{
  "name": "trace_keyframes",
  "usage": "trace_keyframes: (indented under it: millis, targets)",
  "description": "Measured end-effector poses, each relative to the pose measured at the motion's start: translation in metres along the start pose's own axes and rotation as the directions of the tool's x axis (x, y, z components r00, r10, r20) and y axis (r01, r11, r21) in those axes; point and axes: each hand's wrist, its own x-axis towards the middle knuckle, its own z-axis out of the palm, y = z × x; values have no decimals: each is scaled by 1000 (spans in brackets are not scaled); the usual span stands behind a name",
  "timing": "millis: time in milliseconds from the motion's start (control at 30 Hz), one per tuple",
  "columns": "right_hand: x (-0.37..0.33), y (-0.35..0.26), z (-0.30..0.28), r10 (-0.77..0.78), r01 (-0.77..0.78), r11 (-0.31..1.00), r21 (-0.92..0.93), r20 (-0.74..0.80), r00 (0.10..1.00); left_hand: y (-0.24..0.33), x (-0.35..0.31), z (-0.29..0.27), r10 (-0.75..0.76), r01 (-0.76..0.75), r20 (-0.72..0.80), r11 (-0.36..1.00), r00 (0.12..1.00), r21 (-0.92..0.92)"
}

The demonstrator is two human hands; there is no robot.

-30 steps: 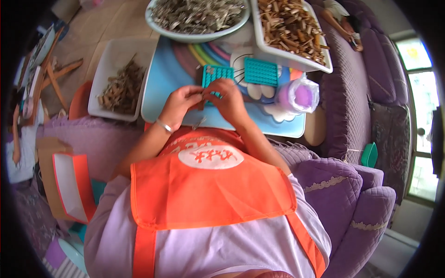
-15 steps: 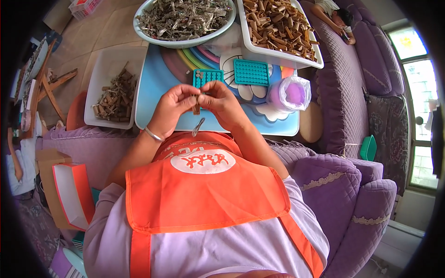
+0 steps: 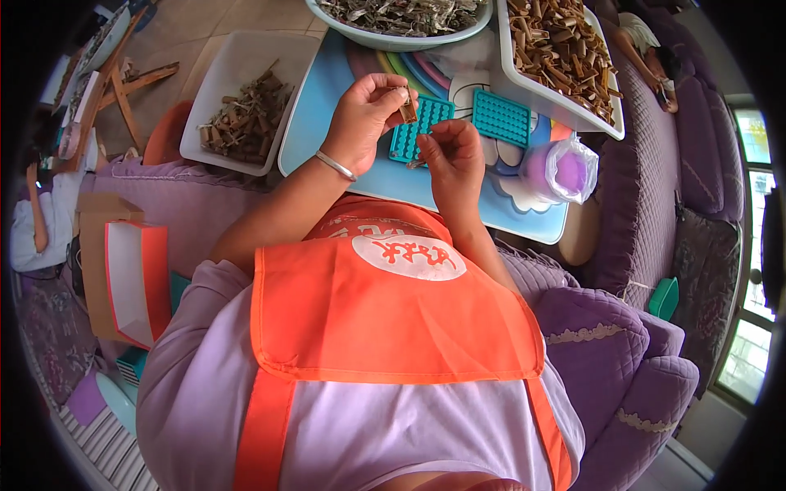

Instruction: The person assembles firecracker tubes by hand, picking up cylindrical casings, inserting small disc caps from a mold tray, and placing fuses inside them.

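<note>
My left hand (image 3: 368, 119) is raised over the table, thumb and fingers pinching a small brown strip-like piece (image 3: 408, 108), glossy and hollow-looking. Lower and to its right is my right hand (image 3: 455, 168), its fingers curled in and thumb bent. A small silvery thing (image 3: 417, 164) shows by those fingertips; whether they grip it I cannot tell. Beneath the hands lies a teal tray with rows of small pockets (image 3: 422, 135), partly covered by them. A second teal tray (image 3: 501, 117) lies to its right.
A white bin of brown pieces (image 3: 508, 49) stands far right, a pale basin of silvery scraps (image 3: 393, 38) far back. Left is a translucent bin (image 3: 190, 135) with more brown pieces. A bag-lined purple container (image 3: 565, 172) stands right. Another person (image 3: 643, 45) is on the sofa.
My hands have parted: the left moved up with the brown piece, the right drew away to the right. The view has shifted, so the table sits farther right and higher.
</note>
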Motion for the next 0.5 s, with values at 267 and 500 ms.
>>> trace_keyframes:
  millis: [267, 500]
  targets:
    - [0, -9, 5, -145, 148, 945, -293, 31, 989, -5, 2, -1, -30, 29, -29, 999, 999, -32]
    - [9, -2, 2, -266, 356, 732, -581, 238, 934, -14, 4, -8, -91, 88, -25, 992, 996, -89]
